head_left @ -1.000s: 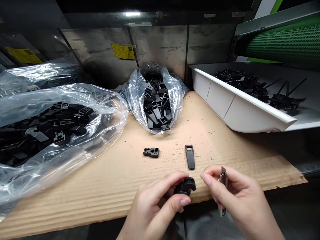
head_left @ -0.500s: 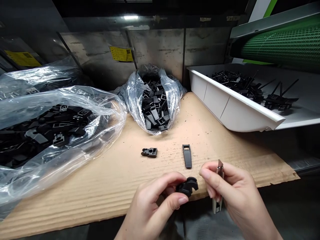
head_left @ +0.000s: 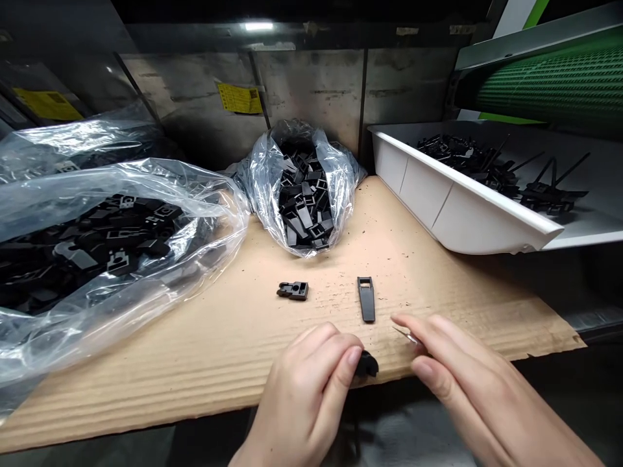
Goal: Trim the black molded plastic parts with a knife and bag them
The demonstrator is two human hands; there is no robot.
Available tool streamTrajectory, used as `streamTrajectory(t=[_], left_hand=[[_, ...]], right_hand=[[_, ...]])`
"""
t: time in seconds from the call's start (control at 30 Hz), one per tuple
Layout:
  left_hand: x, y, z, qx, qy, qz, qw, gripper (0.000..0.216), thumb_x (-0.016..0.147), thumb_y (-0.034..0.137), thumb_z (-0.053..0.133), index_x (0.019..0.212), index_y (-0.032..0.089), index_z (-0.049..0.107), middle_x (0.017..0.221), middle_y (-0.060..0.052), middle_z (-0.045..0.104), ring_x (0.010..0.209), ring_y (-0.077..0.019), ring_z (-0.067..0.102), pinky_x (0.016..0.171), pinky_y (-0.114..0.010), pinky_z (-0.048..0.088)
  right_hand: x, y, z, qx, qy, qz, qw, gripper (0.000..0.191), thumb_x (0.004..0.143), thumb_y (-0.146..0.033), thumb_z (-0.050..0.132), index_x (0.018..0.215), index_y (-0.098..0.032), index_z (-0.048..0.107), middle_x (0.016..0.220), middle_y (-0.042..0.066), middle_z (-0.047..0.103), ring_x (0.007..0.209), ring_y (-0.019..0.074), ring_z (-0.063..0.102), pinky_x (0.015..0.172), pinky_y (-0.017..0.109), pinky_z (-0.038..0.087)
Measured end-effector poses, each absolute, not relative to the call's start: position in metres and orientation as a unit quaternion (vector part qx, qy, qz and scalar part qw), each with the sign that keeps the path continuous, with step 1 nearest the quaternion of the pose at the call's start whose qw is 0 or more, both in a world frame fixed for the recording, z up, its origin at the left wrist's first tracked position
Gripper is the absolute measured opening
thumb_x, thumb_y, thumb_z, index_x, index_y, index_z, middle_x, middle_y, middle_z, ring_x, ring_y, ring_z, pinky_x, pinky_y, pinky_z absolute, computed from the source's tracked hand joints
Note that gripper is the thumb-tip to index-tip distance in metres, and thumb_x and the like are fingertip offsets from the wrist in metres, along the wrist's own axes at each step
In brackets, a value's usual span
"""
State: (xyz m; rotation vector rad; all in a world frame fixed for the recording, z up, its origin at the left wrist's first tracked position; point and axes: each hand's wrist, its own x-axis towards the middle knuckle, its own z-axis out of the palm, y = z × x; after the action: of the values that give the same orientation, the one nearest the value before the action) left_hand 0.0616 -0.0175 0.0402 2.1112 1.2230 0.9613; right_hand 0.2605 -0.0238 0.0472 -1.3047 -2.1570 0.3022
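Note:
My left hand (head_left: 316, 383) is closed around a black plastic part (head_left: 367, 364) with a rounded end. Most of that part is hidden by my fingers. Just to the right, my right hand (head_left: 452, 373) grips a small utility knife (head_left: 407, 335). Its thin blade points left toward the black part, without touching it, and the handle is hidden in my palm. On the cardboard (head_left: 204, 363) beyond my hands lie a short black plastic block (head_left: 293, 290) with holes and a flat, tapered black lever (head_left: 366, 299) with a square opening.
A clear plastic bag (head_left: 260, 188) of black levers stands at the back. Another clear bag (head_left: 214, 259) holding black parts fills the left side. At right, a white tray (head_left: 438, 194) of black sprue pieces sits beneath a green conveyor belt (head_left: 559, 81).
My right hand has turned the knife from upright to pointing left, its handle now out of sight. My left hand has rotated the black part, closing more tightly over it.

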Motion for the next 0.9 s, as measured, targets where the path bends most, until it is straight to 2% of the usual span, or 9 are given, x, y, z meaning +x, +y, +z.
streamTrajectory(t=[0.1,0.2,0.3,0.4,0.47,0.6,0.73,0.8,0.9], left_hand=[[0.066,-0.017,0.037,0.798,0.449,0.339,0.216,0.025,0.094,0.018,0.037,0.086,0.019,0.060,0.073,-0.002,0.057,0.067,-0.0167,0.055,0.062,-0.027,0.040],[0.068,-0.016,0.037,0.802,0.469,0.309,0.202,0.027,0.095,0.018,0.035,0.083,0.018,0.060,0.071,-0.002,0.056,0.066,-0.0176,0.054,0.062,-0.028,0.040],[0.067,-0.015,0.039,0.812,0.456,0.308,0.194,0.027,0.095,0.019,0.035,0.081,0.019,0.058,0.069,-0.001,0.055,0.064,-0.0168,0.053,0.060,-0.027,0.039],[0.066,-0.014,0.040,0.813,0.443,0.317,0.203,0.025,0.095,0.018,0.035,0.083,0.020,0.057,0.072,-0.001,0.057,0.066,-0.0161,0.055,0.062,-0.026,0.040],[0.065,-0.013,0.041,0.813,0.444,0.309,0.216,0.025,0.094,0.017,0.035,0.084,0.020,0.058,0.074,-0.001,0.057,0.068,-0.0161,0.056,0.064,-0.026,0.041],[0.065,-0.013,0.040,0.815,0.438,0.312,0.216,0.024,0.094,0.017,0.036,0.085,0.020,0.058,0.073,-0.001,0.055,0.068,-0.0163,0.054,0.063,-0.026,0.040],[0.067,-0.015,0.036,0.812,0.448,0.311,0.207,0.023,0.094,0.017,0.037,0.083,0.020,0.057,0.074,-0.001,0.054,0.069,-0.0170,0.052,0.063,-0.028,0.038],[0.068,-0.015,0.036,0.811,0.453,0.309,0.206,0.023,0.094,0.019,0.037,0.082,0.021,0.056,0.074,-0.001,0.053,0.069,-0.0171,0.052,0.061,-0.028,0.038],[0.071,-0.015,0.036,0.809,0.462,0.307,0.196,0.024,0.095,0.020,0.036,0.081,0.020,0.055,0.074,-0.001,0.053,0.069,-0.0175,0.051,0.061,-0.028,0.037]], right_hand=[[0.267,-0.024,0.044,-0.463,-0.847,0.047,0.256,0.024,0.094,-0.021,0.038,0.100,-0.021,0.061,0.087,0.005,0.066,0.078,0.0178,0.066,0.064,0.026,0.054],[0.268,-0.020,0.040,-0.431,-0.859,0.050,0.272,0.023,0.092,-0.014,0.039,0.093,-0.020,0.061,0.077,0.003,0.063,0.069,0.0168,0.063,0.061,0.027,0.053],[0.272,-0.011,0.042,-0.448,-0.851,0.066,0.265,0.019,0.094,-0.021,0.041,0.095,-0.021,0.060,0.075,0.002,0.062,0.066,0.0152,0.064,0.056,0.023,0.052],[0.277,-0.005,0.049,-0.456,-0.855,0.021,0.247,0.022,0.095,-0.030,0.038,0.101,-0.021,0.059,0.081,0.004,0.064,0.070,0.0156,0.066,0.053,0.021,0.053],[0.278,-0.006,0.052,-0.417,-0.877,0.002,0.236,0.025,0.097,-0.027,0.033,0.103,-0.021,0.057,0.079,0.004,0.063,0.070,0.0157,0.066,0.054,0.021,0.053],[0.276,-0.013,0.051,-0.377,-0.907,0.032,0.185,0.029,0.099,-0.028,0.028,0.100,-0.021,0.056,0.066,-0.001,0.053,0.052,0.0116,0.059,0.044,0.020,0.048],[0.275,-0.017,0.047,-0.381,-0.901,-0.004,0.208,0.025,0.096,-0.025,0.036,0.113,-0.017,0.053,0.069,0.000,0.057,0.054,0.0130,0.061,0.045,0.022,0.047],[0.274,-0.017,0.046,-0.377,-0.897,0.004,0.233,0.019,0.094,-0.020,0.042,0.105,-0.016,0.057,0.070,0.001,0.059,0.058,0.0141,0.061,0.050,0.024,0.046],[0.271,-0.016,0.048,-0.367,-0.904,0.027,0.217,0.014,0.091,-0.015,0.047,0.085,-0.019,0.059,0.067,0.001,0.057,0.059,0.0148,0.057,0.050,0.026,0.042]])
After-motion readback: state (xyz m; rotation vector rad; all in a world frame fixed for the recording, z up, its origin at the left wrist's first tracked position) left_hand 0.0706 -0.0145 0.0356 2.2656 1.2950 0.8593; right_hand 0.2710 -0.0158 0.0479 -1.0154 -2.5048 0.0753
